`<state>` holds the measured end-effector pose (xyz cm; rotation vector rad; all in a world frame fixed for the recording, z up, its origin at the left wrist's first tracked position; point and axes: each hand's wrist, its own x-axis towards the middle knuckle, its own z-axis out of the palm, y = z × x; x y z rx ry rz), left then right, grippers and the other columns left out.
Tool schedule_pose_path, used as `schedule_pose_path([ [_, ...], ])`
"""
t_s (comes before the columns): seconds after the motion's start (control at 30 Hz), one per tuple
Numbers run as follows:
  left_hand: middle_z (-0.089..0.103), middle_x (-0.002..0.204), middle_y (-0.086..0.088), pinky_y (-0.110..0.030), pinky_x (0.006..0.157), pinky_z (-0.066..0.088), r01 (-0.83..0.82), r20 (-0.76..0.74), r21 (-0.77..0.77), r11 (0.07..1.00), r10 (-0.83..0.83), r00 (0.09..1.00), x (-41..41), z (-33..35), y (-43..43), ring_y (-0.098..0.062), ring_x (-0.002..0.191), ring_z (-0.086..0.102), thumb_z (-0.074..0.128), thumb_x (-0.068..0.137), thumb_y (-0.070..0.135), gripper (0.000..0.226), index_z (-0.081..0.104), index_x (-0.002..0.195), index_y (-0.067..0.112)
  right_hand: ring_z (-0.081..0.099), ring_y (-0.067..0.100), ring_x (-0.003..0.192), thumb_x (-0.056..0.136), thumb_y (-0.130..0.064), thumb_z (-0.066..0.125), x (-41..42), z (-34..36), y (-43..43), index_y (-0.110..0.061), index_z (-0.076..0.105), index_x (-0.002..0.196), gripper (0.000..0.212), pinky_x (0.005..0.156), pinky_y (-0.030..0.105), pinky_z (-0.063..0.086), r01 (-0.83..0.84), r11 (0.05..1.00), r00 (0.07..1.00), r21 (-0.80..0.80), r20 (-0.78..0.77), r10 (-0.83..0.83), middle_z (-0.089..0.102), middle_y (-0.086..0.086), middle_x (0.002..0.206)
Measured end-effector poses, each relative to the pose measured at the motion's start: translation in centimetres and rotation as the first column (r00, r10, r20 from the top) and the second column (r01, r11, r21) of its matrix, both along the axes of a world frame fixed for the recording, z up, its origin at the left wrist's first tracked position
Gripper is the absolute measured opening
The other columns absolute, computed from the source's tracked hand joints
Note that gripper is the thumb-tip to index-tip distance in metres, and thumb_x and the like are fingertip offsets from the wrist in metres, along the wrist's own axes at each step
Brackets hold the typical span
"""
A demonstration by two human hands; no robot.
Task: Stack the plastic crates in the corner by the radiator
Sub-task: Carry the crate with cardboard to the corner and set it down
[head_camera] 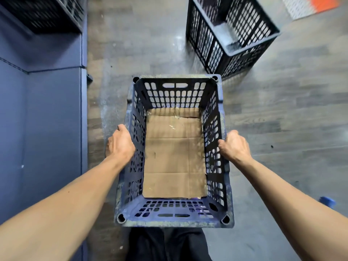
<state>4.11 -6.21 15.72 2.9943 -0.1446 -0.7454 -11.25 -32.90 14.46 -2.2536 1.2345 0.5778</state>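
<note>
Gripping a blue plastic crate by its two long side rims, one hand per side. Left hand is wrapping over the left rim, grip clamped on it, fingers curling down the outside wall. Right hand is doing the same on the right rim, grip clamped, thumb side toward the inside. Crate is sitting open-top at centre, just in front of the person's dark trousers; whether it is touching the wood-look floor is unclear. Cardboard sheet is lying flat, lining the crate bottom. Second, black crate is standing tilted at far right, apart from the held one. Third dark crate is sitting far left on a blue padded surface, blurred. Small blue object is showing at near right, unidentifiable.
</note>
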Motion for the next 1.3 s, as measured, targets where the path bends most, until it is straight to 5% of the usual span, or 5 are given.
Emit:
schedule_pose_path([
  [0.3,0.063,0.095,-0.019,-0.034,0.059,0.037,-0.039,0.132,0.005,0.999,0.038,0.991,-1.6,17.9,-2.4,-0.027,0.071,0.048,0.053,0.094,0.000,0.028,0.044,0.120,-0.006,0.060,0.041,0.090,0.088,-0.027,0.051,-0.9,16.9,-3.4,-0.004,0.048,0.093,0.024,0.069,0.036,0.039,-0.043,0.997,0.990,-0.061,0.134,0.051,0.064,0.027,0.101],
  [0.5,0.048,0.072,-0.008,-0.031,0.049,0.034,-0.120,0.204,-0.071,0.990,0.132,0.970,-1.4,25.3,-1.5,-0.022,0.057,0.043,0.053,0.096,0.010,0.009,0.047,0.094,0.003,0.063,0.041,0.084,0.088,-0.029,0.051,-0.3,24.3,-3.8,0.002,0.054,0.095,0.032,0.068,0.039,0.047,-0.095,0.992,0.973,-0.081,0.201,0.109,0.066,0.028,0.095],
  [0.63,0.059,0.083,-0.015,-0.034,0.054,0.038,-0.089,0.246,-0.062,0.994,0.101,0.964,-0.2,29.2,-0.4,-0.028,0.065,0.049,0.057,0.092,0.012,0.026,0.049,0.112,-0.003,0.064,0.039,0.080,0.086,-0.031,0.053,0.6,28.2,-3.3,0.001,0.057,0.090,0.033,0.070,0.040,0.052,-0.133,0.986,0.957,-0.101,0.247,0.154,0.067,0.026,0.090],
  [1.1,0.052,0.073,-0.006,-0.027,0.041,0.026,-0.098,0.264,-0.198,0.975,0.149,0.953,9.9,35.4,3.9,-0.016,0.054,0.043,0.059,0.091,0.015,0.016,0.054,0.098,0.002,0.062,0.033,0.070,0.086,-0.026,0.053,9.4,36.7,0.7,-0.008,0.051,0.073,0.022,0.066,0.040,0.052,-0.111,0.978,0.932,-0.176,0.324,0.164,0.065,0.017,0.078],
  [1.3,0.053,0.066,-0.004,-0.025,0.043,0.027,-0.057,0.276,-0.254,0.966,0.129,0.952,15.6,36.6,5.4,-0.017,0.053,0.045,0.061,0.087,0.019,0.024,0.044,0.072,0.011,0.065,0.032,0.072,0.087,-0.024,0.054,13.9,38.7,1.9,-0.010,0.052,0.071,0.021,0.068,0.044,0.056,-0.064,0.982,0.929,-0.175,0.350,0.123,0.066,0.017,0.077],
])
